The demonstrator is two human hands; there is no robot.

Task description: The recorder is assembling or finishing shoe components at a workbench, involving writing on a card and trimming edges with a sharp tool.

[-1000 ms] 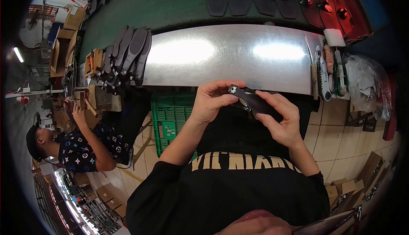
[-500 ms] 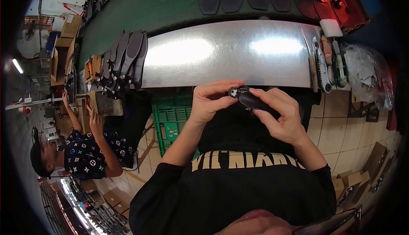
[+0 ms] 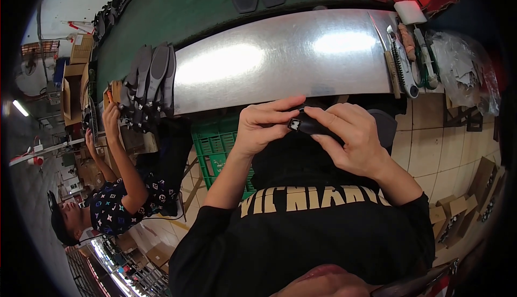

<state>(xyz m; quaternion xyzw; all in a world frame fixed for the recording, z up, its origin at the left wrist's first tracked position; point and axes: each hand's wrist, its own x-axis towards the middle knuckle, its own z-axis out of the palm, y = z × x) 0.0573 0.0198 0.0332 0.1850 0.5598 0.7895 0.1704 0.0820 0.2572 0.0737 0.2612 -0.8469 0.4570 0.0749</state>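
Just in front of my body, at the near edge of the metal plate, I hold a black sandal (image 3: 309, 126) with a small whitish patch at its left end. My right hand (image 3: 350, 135) wraps round its middle. The flat dark sole shows beyond that hand on the right. My left hand (image 3: 265, 126) pinches the end by the whitish patch with thumb and fingers. What lies between those fingertips is partly hidden.
A shiny metal plate (image 3: 285, 54) lies on the green table (image 3: 199, 6). Black sandals (image 3: 156, 73) are piled at its left; others line the far side. A brush (image 3: 399, 63), a cutter (image 3: 412, 89) and a plastic bag (image 3: 463, 65) lie right. A green crate (image 3: 215, 151) stands below. A co-worker (image 3: 124, 200) works at left.
The sandal has turned slightly in my hands, and more of its sole shows right of my right hand. The view has shifted. The co-worker's hands have moved up toward the small box.
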